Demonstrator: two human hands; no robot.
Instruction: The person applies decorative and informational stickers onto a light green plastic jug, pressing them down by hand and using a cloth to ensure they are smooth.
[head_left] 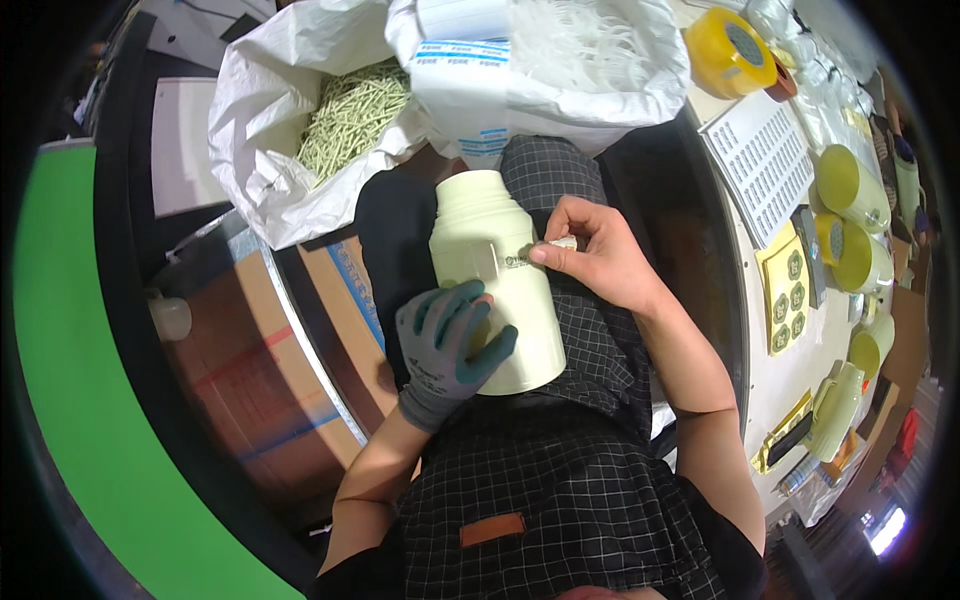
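A pale yellow-green vacuum flask body point(515, 335) with a stepped, narrower neck lies tilted across my lap, neck pointing away from me. My left hand point(450, 335), in a grey and teal work glove, is curled against its left side and holds it. A small dark print and a pale rectangular patch show on the flask's upper wall. Beside that print is my bare right hand point(600, 250), thumb and forefinger pinched at the wall. Between those fingers a small whitish piece point(566, 243) shows; its kind is unclear.
Ahead, a white sack point(260, 130) holds many pale green sticks, and another sack point(560, 110) holds translucent plastic pieces. The right-hand table carries a tape roll point(730, 52), a label sheet point(760, 165), yellow stickers point(785, 290) and pale green flask parts point(850, 190). Cardboard boxes point(250, 370) stand left.
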